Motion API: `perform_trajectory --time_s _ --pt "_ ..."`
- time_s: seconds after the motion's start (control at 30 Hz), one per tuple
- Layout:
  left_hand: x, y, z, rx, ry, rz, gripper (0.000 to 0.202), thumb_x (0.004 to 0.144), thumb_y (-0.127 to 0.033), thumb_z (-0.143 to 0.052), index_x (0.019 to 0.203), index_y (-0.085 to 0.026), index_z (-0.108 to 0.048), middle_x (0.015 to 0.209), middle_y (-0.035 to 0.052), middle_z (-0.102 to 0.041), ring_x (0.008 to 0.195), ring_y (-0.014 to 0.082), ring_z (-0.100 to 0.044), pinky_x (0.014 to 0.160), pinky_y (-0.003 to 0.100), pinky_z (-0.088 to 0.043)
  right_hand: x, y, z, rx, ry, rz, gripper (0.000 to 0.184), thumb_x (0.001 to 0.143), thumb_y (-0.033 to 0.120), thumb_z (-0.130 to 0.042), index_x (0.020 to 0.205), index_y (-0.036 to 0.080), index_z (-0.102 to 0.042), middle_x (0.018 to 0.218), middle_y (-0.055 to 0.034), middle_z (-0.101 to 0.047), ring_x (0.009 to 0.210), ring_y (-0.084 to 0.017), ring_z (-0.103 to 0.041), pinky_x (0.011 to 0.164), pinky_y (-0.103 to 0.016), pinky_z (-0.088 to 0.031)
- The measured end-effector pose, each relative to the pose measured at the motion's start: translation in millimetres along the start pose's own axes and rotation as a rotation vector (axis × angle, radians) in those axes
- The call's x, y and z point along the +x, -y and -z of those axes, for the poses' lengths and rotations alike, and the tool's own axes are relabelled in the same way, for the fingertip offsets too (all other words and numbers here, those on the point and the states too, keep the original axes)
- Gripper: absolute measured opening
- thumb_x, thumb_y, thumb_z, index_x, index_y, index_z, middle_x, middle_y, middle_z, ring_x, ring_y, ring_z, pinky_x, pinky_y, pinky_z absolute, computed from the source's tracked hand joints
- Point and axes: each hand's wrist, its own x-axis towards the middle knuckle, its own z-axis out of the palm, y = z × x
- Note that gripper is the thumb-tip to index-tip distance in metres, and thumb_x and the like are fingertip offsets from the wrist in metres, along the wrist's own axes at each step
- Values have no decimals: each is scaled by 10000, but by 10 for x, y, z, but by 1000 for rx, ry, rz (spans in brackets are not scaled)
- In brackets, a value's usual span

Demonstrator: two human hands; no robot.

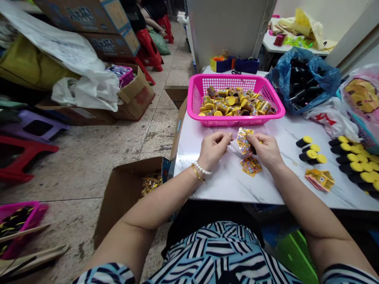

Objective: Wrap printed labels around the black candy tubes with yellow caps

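Note:
My right hand (266, 149) is closed around a small black tube with a yellow cap and pinches a yellow printed label (243, 141) against it. My left hand (213, 148) hovers just left of the label with fingers pinched together; what they hold, if anything, is too small to make out. Both hands are above the white marble table (225, 181), in front of a pink basket (195, 100) filled with labelled yellow tubes. A small stack of labels (251, 166) lies on the table under my right wrist.
Bare black tubes with yellow caps (349, 159) lie in rows at the right, beside another label stack (320, 179). A blue bag of tubes (304, 81) sits behind. An open cardboard box (130, 193) stands on the floor left of the table. Stools and boxes crowd the far left.

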Motion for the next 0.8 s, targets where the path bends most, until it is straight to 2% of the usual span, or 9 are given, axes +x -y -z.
perform_trajectory --time_s 0.07,0.2,0.3,0.37,0.47,0.53,0.6,0.7,0.8 --pt "13 -4 -6 -36 -16 -5 445 848 -592 -754 791 -153 -715 652 -5 -612 538 84 -490 524 227 -394 -31 28 -32 -38 16 50 510 873 651 -718 649 194 -683 576 -4 -639 513 -133 -550 511 -269 -441" --pt "60 43 -20 -83 -6 -2 380 753 -508 -857 853 -157 -750 732 14 -687 615 99 -547 603 238 -458 -40 15 -79 -217 31 259 470 942 519 -673 598 200 -645 654 -7 -621 642 -144 -568 624 -282 -440" --pt "141 135 -20 -89 49 51 302 736 -421 -865 819 -151 -758 765 36 -724 665 126 -599 666 265 -497 1 -52 -93 -367 37 284 448 958 482 -632 608 203 -644 643 -6 -613 645 -154 -557 641 -297 -423" --pt "224 197 -1 1 -12 -1 226 761 -369 -838 812 -157 -777 807 52 -754 725 149 -633 714 281 -508 34 -93 -83 -489 40 264 414 964 477 -612 668 203 -703 669 -17 -661 658 -167 -577 665 -310 -427" --pt "374 257 67 307 -183 -153 159 809 -334 -799 822 -177 -822 834 63 -780 799 178 -653 780 300 -494 72 -114 -39 -651 -23 259 315 930 478 -656 884 205 -805 827 -54 -765 760 -205 -649 755 -339 -468" --pt "458 274 120 475 -187 -181 154 833 -307 -770 774 -177 -828 776 61 -774 760 179 -647 769 302 -473 83 -102 -5 -690 -77 255 309 895 471 -700 984 201 -821 889 -73 -788 791 -221 -671 785 -356 -489" --pt "496 275 151 511 -137 -162 170 843 -278 -745 730 -172 -815 728 51 -763 707 168 -637 732 293 -453 81 -79 19 -670 -108 249 300 885 463 -710 972 200 -826 883 -76 -791 792 -224 -678 784 -360 -501" --pt "442 242 121 322 -108 -101 224 858 -334 -731 726 -161 -782 666 29 -718 617 138 -580 637 268 -417 65 -41 28 -504 -125 188 328 885 509 -710 952 207 -819 826 -54 -773 729 -199 -662 699 -330 -506" --pt "302 179 23 77 -23 -37 311 858 -437 -734 728 -155 -738 648 13 -675 554 108 -508 566 245 -386 47 -23 15 -180 35 -15 454 856 637 -717 953 199 -784 636 -2 -674 513 -138 -541 502 -277 -417"
